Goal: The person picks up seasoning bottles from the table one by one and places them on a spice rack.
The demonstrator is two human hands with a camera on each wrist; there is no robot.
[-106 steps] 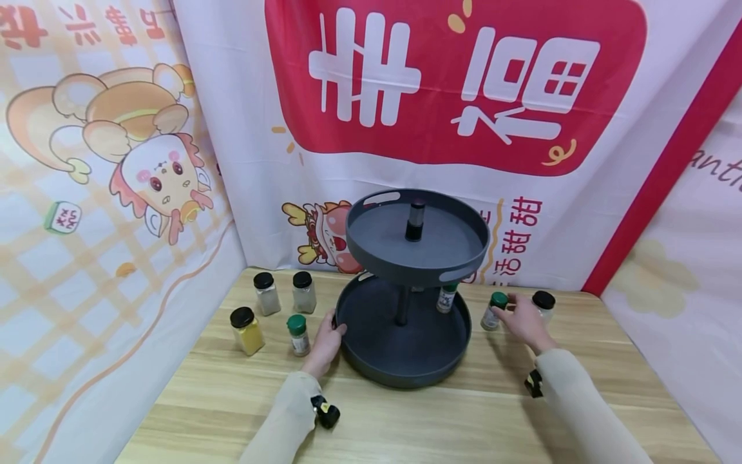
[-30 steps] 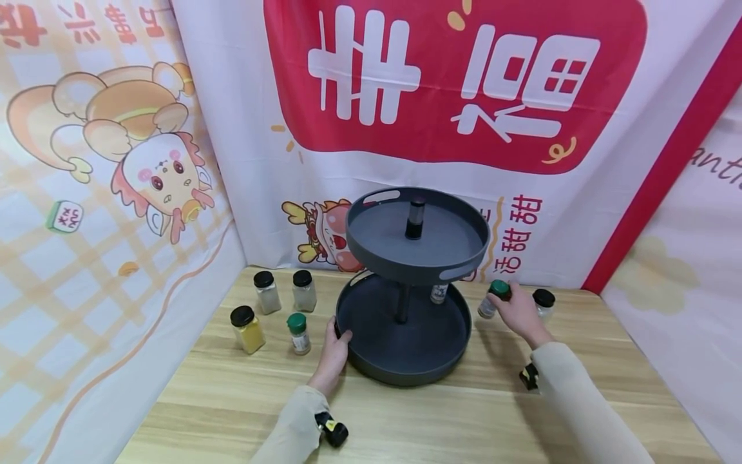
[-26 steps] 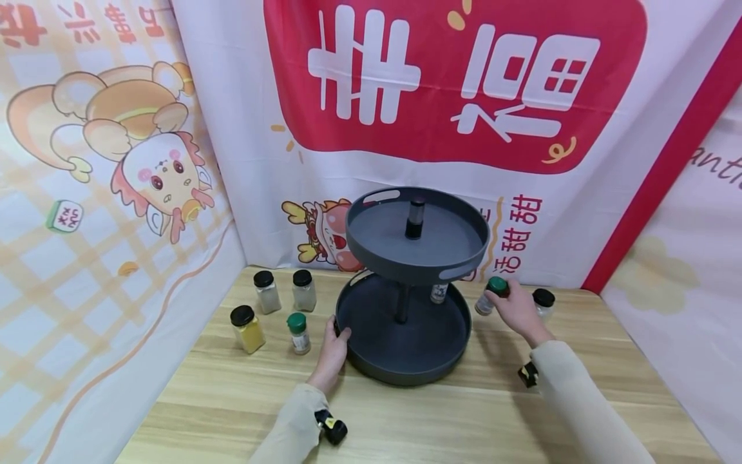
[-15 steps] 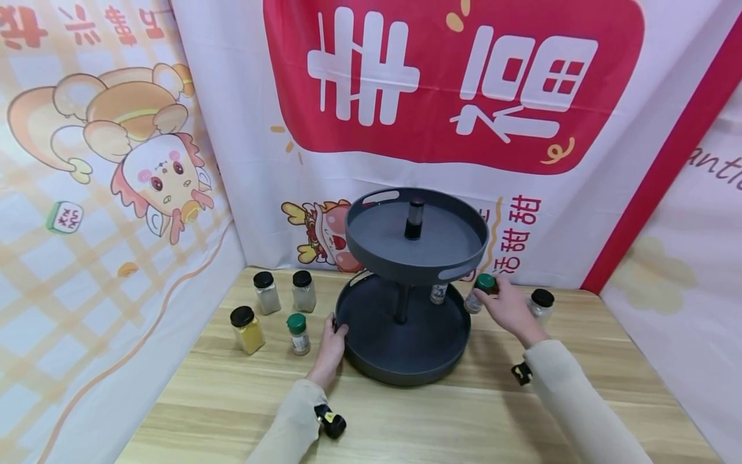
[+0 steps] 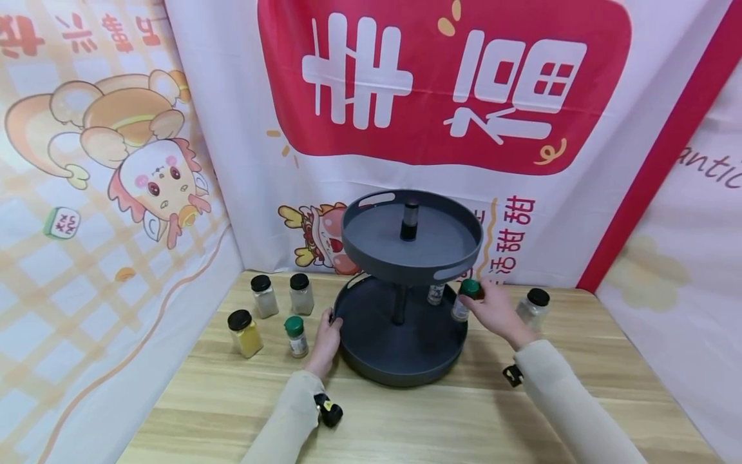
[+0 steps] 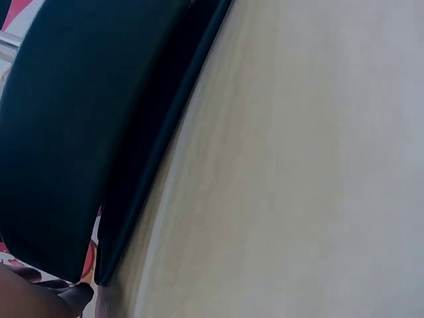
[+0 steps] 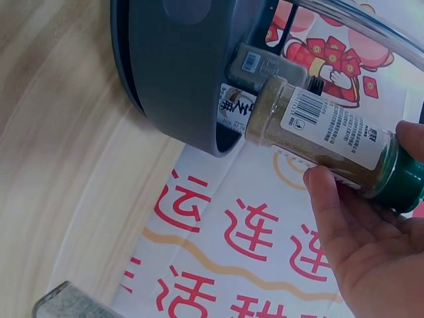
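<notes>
A dark grey two-tier round turntable rack (image 5: 400, 351) stands mid-table in the head view. My left hand (image 5: 326, 341) grips the left rim of its lower tray, thumb over the edge; in the left wrist view its fingertips (image 6: 79, 296) show at the lower left. My right hand (image 5: 497, 310) holds a green-capped spice jar (image 5: 460, 310) at the lower tray's right rim. In the right wrist view that jar (image 7: 324, 129) is tilted, with brown powder and a white label, thumb and fingers round its cap end. Behind it, a labelled spice jar (image 5: 435, 294) stands inside the lower tray.
Left of the rack stand two black-capped jars (image 5: 265, 299), a yellow-filled jar (image 5: 247, 339) and a green-capped jar (image 5: 297, 341). Right of my hand stands another black-capped jar (image 5: 531, 310). The upper tray (image 5: 443, 238) overhangs the lower one. Printed cloths hang behind.
My right hand has lifted the green-capped spice jar off the table and carried it left to the tray's rim. The lower tray's jar has shifted slightly left. My left hand keeps to the rim.
</notes>
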